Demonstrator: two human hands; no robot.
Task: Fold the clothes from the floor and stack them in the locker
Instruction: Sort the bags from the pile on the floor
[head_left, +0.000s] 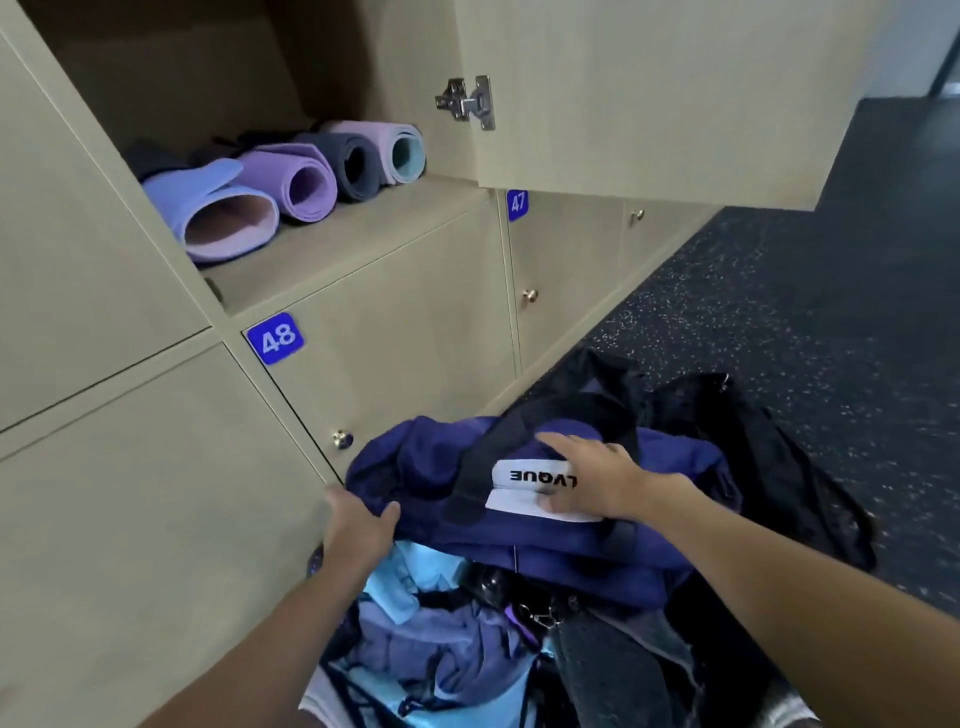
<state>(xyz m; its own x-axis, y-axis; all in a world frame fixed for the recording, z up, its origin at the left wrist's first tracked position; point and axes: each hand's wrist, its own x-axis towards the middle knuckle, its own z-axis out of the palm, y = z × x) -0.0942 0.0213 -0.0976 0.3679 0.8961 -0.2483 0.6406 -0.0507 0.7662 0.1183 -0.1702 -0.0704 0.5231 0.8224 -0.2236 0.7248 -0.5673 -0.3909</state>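
A dark blue garment (426, 467) with a black strap and a white label lies on top of a heap of clothes (447, 644) on the floor. My left hand (358, 525) grips the garment's near left edge, thumb over the cloth. My right hand (592, 473) rests on the white label with fingers spread and fairly straight. Above, the open locker (343, 244) holds several rolled items (291, 182) in lilac, purple, dark grey and teal, lined up on its shelf.
The locker's door (649, 104) stands open to the right, overhanging the heap. Closed lockers 48 (275, 339) and 47 (517, 203) with small knobs sit below the shelf. Black clothes (737, 431) spread rightward onto the dark speckled floor (831, 312).
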